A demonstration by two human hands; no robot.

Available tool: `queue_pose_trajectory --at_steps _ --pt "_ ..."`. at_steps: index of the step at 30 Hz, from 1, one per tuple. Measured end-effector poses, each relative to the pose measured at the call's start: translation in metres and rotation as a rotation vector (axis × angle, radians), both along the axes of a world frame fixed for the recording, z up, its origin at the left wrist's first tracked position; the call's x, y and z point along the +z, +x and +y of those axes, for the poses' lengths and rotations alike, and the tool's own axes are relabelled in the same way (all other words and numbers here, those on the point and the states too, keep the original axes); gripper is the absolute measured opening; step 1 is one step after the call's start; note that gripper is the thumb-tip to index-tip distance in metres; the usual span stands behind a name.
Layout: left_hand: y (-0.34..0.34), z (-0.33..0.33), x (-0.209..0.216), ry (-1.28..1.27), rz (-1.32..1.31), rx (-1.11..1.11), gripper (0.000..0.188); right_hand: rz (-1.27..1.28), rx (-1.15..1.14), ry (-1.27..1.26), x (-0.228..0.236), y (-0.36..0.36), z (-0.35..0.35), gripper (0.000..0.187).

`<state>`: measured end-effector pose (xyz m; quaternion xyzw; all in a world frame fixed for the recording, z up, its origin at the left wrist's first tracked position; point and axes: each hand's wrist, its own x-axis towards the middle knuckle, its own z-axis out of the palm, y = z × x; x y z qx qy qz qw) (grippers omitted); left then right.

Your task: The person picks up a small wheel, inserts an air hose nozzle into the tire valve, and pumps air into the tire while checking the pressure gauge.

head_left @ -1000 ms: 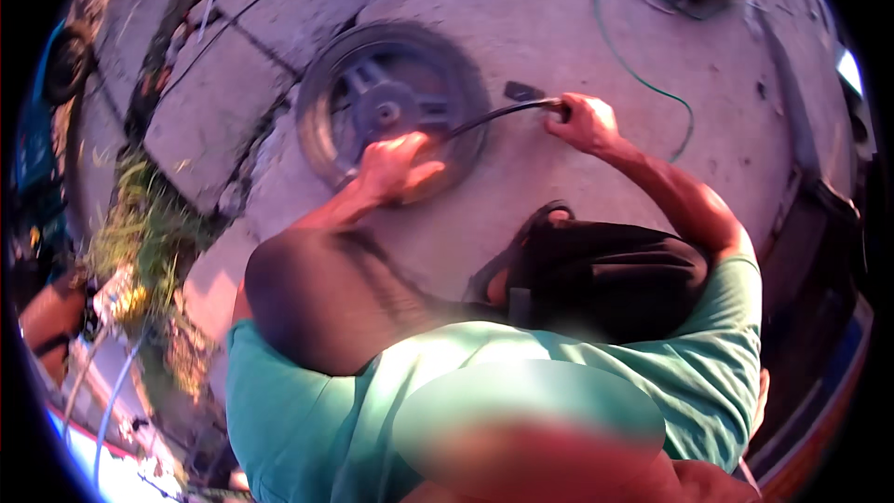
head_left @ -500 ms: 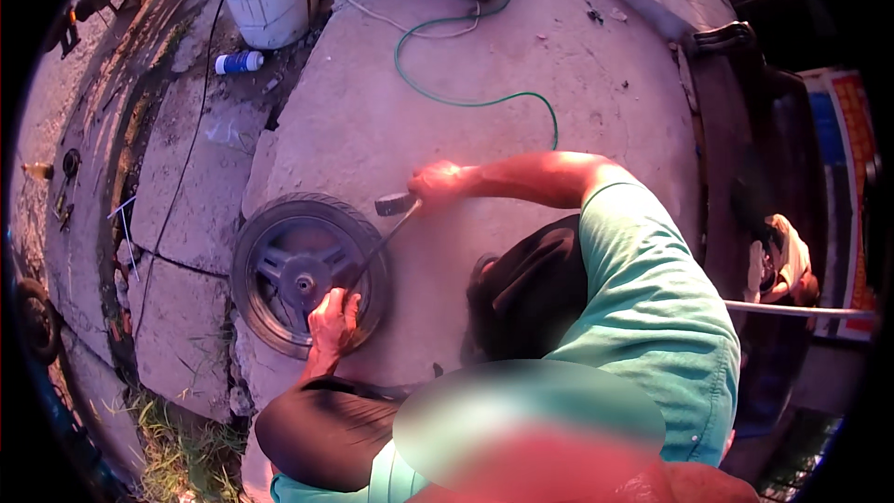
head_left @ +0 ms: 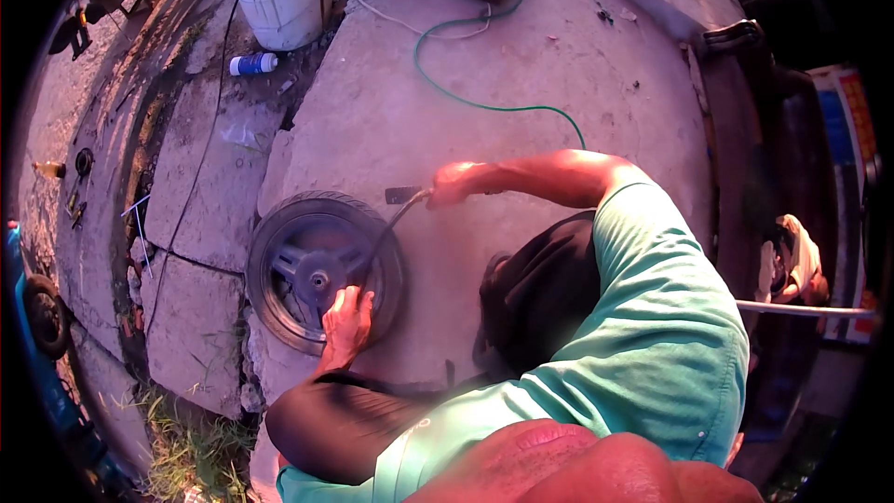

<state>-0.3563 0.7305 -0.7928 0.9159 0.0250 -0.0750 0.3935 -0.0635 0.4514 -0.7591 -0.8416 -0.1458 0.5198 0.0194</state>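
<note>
A black tyre on a dark spoked wheel (head_left: 319, 265) lies flat on the concrete, left of centre. My left hand (head_left: 346, 324) rests over its near right rim, fingers curled together; what the fingertips pinch is hidden. Beyond the wheel, to the right, my right hand (head_left: 451, 183) is closed round a tool with a dark, block-shaped end (head_left: 404, 195). From that hand a thin, curved, hose-like piece (head_left: 396, 219) runs down across the tyre toward my left fingertips. Its lower end blurs against the dark wheel.
A green hose (head_left: 494, 108) snakes over the concrete toward my right forearm. A white bucket (head_left: 289, 5) and a blue-and-white bottle (head_left: 252, 64) stand and lie at the far left. My bent knee (head_left: 545, 284) is right of the wheel; cracked slabs (head_left: 200, 335) border it on the left.
The whole view has shifted slightly, with the scene moving right. The dark block end has levelled out, and the thin piece from my right hand bends more. My left hand stays on the rim.
</note>
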Motion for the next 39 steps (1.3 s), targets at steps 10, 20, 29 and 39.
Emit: queue_pose_trajectory --at_steps 10,20,29,39 --pt "-0.013 0.004 -0.02 -0.002 -0.046 -0.018 0.022 -0.12 0.068 0.123 0.0 -0.02 0.003 0.06" --pt "-0.018 0.003 -0.023 -0.022 -0.073 -0.025 0.023 -0.165 0.064 0.206 -0.007 -0.023 0.007 0.061" --pt "-0.021 0.002 -0.034 -0.075 0.005 -0.03 0.034 -0.121 0.059 0.269 -0.028 -0.022 -0.005 0.065" --pt "-0.019 0.009 -0.032 -0.12 0.087 -0.069 0.03 -0.062 0.094 0.295 -0.023 -0.021 0.006 0.065"
